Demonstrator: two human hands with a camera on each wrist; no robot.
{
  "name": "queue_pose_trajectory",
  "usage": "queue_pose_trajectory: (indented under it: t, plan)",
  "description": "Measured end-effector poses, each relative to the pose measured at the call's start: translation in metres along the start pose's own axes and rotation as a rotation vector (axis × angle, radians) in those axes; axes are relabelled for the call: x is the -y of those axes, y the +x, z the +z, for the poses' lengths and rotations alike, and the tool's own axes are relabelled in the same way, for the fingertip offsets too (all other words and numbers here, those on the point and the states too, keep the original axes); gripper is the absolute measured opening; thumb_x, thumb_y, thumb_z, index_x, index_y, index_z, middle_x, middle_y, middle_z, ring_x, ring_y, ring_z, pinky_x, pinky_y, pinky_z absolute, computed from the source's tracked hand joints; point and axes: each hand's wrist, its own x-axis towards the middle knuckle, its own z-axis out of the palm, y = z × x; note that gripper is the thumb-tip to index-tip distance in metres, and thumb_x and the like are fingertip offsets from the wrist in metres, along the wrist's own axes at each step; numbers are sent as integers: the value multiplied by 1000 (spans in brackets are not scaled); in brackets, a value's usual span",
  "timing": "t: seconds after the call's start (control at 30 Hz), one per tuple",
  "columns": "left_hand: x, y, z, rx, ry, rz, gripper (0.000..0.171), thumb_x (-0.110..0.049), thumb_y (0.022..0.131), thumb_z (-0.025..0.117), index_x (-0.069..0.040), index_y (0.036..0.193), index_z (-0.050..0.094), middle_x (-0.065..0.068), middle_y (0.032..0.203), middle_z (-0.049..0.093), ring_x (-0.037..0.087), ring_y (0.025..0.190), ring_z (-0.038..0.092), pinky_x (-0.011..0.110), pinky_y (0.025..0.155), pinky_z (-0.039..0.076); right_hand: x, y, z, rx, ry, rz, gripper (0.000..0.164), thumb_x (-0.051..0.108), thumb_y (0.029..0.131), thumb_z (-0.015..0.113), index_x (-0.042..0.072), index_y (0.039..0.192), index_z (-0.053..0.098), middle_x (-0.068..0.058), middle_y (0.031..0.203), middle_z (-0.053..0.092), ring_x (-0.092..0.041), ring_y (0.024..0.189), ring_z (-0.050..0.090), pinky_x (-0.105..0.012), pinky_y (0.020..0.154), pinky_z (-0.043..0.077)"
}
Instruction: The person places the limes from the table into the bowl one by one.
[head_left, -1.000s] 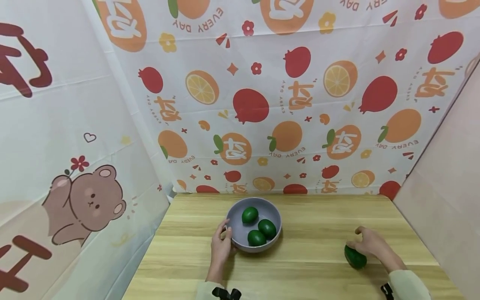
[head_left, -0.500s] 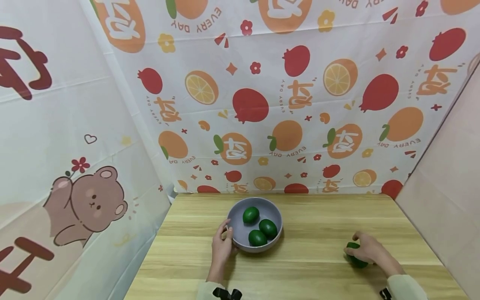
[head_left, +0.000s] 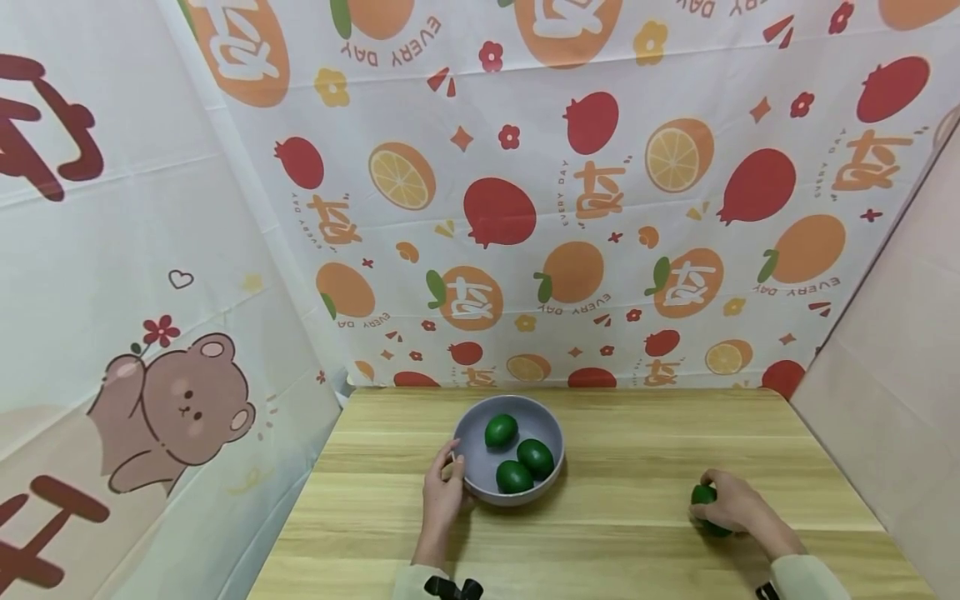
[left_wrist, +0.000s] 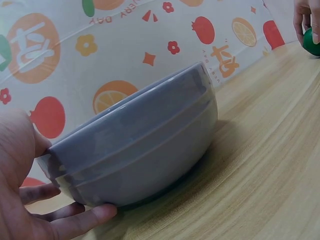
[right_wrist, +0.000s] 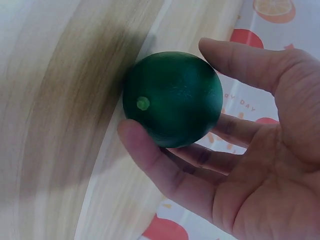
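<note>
A grey bowl [head_left: 508, 497] stands on the wooden table with three green limes in it, one lime [head_left: 501, 431] at the back and two nearer the front. My left hand [head_left: 442, 496] grips the bowl's left side, thumb at the rim and fingers curled low against the outer wall, as the left wrist view shows. Far to the right, my right hand [head_left: 738, 504] holds another green lime [right_wrist: 172, 100], thumb on one side and fingers curled round the other. A pale stem nub shows on this lime, which sits close over the tabletop.
The wooden table [head_left: 600, 550] ends at a back curtain [head_left: 420, 333] printed with fruit. On the left hangs a cloth [head_left: 285, 417] with a bear drawing, and a plain pale cloth [head_left: 885, 375] borders the right side. Bare wood lies between the bowl and my right hand.
My right hand has moved forward over the lime on the right and its fingers have closed round it. The left hand and the bowl have stayed in place.
</note>
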Motion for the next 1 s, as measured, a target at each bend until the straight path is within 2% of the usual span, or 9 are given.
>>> queue_pose_trajectory:
  t: [0.27,0.37,0.57,1.0]
  plan:
    - [2,-1,-2,1,5,-1,43,-23,107,50,-14,149,49,29,147,43,25,87,62,41,59,61,0,4,3,-15,-32,-32,55,25,87,77,-10,124,56,-21,105,68,-26,87,62,-40,71,54]
    - [2,-1,-2,-3,13,2,42,-22,107,50,-15,149,51,29,146,44,25,88,62,41,60,62,0,4,3,-15,-34,-46,56,25,88,76,-12,124,55,-24,105,67,-29,88,62,-43,71,54]
    - [3,2,-1,-4,10,-8,41,-23,107,51,-19,148,52,28,148,43,25,89,61,39,60,62,4,3,-5,-68,-53,-75,58,23,89,74,-14,127,52,-29,108,66,-33,91,64,-46,72,55]
    - [3,0,0,-7,6,-2,41,-21,106,52,-17,147,53,28,145,46,24,86,62,40,60,62,13,6,-31,-143,-48,-122,60,23,90,72,-16,130,51,-34,108,64,-32,86,64,-41,67,55]
